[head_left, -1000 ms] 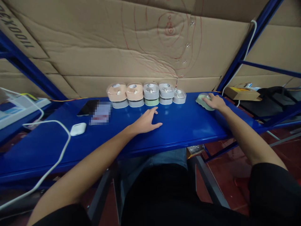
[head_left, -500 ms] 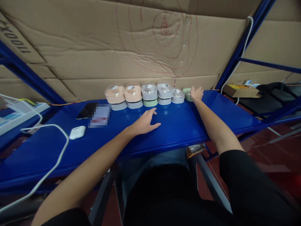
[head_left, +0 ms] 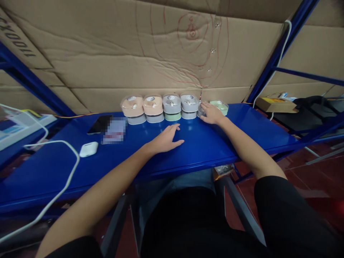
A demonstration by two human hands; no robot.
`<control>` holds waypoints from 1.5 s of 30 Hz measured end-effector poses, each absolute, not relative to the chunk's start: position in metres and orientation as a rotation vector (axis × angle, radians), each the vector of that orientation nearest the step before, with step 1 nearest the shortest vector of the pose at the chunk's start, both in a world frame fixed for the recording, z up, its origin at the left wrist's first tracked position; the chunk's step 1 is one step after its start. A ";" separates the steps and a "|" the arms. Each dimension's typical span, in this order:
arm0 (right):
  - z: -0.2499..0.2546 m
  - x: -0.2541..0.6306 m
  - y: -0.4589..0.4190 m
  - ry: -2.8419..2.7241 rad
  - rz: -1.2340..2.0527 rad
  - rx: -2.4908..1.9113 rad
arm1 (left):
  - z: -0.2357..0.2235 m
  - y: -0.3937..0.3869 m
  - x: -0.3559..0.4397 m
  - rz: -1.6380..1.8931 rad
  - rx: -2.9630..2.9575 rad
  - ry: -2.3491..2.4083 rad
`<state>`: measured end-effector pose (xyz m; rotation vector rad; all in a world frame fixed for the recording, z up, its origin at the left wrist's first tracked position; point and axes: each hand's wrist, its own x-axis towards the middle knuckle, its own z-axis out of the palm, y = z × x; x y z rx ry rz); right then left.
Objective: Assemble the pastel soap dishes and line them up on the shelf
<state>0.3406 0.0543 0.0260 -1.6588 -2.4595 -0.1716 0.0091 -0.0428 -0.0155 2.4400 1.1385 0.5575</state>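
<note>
On the blue table several small rounded plastic boxes with clear lids stand in a row. My right hand (head_left: 211,113) grips a single grey box (head_left: 199,112), fingers over its top and thumb at its front; the hand hides most of it. Right of that hand sits a green box (head_left: 219,106). To the left are two-high stacks: a grey pair (head_left: 189,104), a grey box over green (head_left: 172,106), and peach boxes (head_left: 153,106) over grey ones. My left hand (head_left: 166,139) rests on the table in front of the stacks, fingers apart and holding nothing.
A black phone (head_left: 99,124), a blurred-out flat item (head_left: 114,130) and a white earbud case (head_left: 89,149) lie on the table's left part. A white cable (head_left: 71,168) hangs across the left side. Cardboard (head_left: 107,71) walls the back, between blue posts (head_left: 264,79).
My right hand has let go of the green box and moved left onto the single grey box. The green box now shows uncovered. My left hand has stayed in place.
</note>
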 end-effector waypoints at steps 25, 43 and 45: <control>0.042 0.290 -0.030 -2.715 0.406 -0.907 | -0.017 -0.043 0.011 0.770 2.336 0.987; 0.050 0.336 0.000 -2.442 0.286 -1.528 | -0.005 -0.045 0.001 0.664 2.513 0.946; 0.049 0.349 0.009 -2.470 0.351 -1.715 | -0.007 -0.044 0.001 0.610 2.512 0.960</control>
